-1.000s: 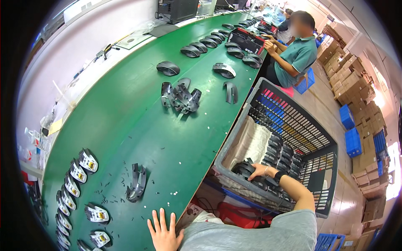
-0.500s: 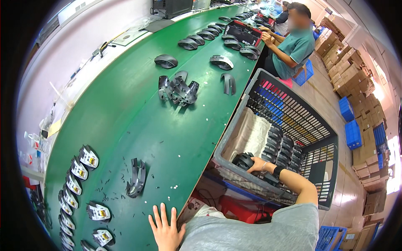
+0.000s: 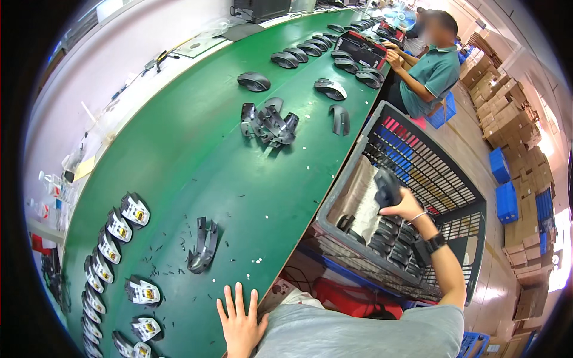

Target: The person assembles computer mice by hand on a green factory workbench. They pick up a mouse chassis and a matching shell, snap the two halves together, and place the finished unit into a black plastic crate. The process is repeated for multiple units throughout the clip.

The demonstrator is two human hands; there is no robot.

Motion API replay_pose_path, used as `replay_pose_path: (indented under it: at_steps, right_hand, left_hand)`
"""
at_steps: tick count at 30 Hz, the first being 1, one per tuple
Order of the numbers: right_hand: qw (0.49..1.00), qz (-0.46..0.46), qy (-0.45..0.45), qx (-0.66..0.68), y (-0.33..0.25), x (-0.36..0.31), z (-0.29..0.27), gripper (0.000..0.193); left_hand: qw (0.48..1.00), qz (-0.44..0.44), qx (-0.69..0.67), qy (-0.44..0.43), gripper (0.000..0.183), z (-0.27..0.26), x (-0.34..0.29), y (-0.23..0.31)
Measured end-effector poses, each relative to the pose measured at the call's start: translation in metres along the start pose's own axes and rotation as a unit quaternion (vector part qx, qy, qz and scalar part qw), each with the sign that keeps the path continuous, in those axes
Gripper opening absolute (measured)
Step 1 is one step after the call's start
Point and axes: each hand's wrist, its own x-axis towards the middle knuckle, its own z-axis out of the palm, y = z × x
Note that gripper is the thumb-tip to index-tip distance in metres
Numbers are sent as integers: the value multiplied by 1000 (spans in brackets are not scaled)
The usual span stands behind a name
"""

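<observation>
Bright workshop, seen from above through a round fisheye view, with a long green work table (image 3: 179, 137) running from the near left to the far centre. At the right of the table, the person's right hand (image 3: 407, 206) holds a rounded dark grey computer mouse (image 3: 387, 188), thumb and fingers closed around it. The mouse is slightly blurred and sits in the air over a cream-coloured sheet (image 3: 361, 191) inside a large grey plastic crate (image 3: 352, 246) with slatted walls. Nearer in the crate, more dark mice (image 3: 388, 235) lie packed in rows. A thin pale bracelet and a black wristband (image 3: 436, 241) circle the right wrist.

The left hand (image 3: 242, 325) rests flat on the near edge of the table, fingers apart, gripping nothing. Just beyond it lies a curved, glossy dark plastic shell (image 3: 203, 247), with small black scraps (image 3: 158, 256) scattered to its left. Farther left, white-topped mouse bodies (image 3: 118, 225) with yellow marks form a curving row. Past the middle of the table is a jumbled heap of dark shells (image 3: 268, 125). At the far right, a co-worker in a teal shirt (image 3: 436, 71) sits beside a black-and-red box (image 3: 362, 49). Brown cardboard cartons (image 3: 519, 161) line the right side of the room.
</observation>
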Motion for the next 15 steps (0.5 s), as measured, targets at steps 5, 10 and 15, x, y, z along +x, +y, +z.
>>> replay_pose_path:
  at_steps: [5,10,15]
  right_hand:
    - [975,-209,-74,25,-168,8,35,62]
    - [867,-316,-233,-306,-232,63,140,74]
    - [792,-258,-225,-505,-215,92,205,89]
  left_hand:
    - [1000,-3,5,-7,73,-3,1,1]
    - [1000,1,0,1,73,-9,0,1]
    - [999,-10,-5,34,70,-9,-3,0]
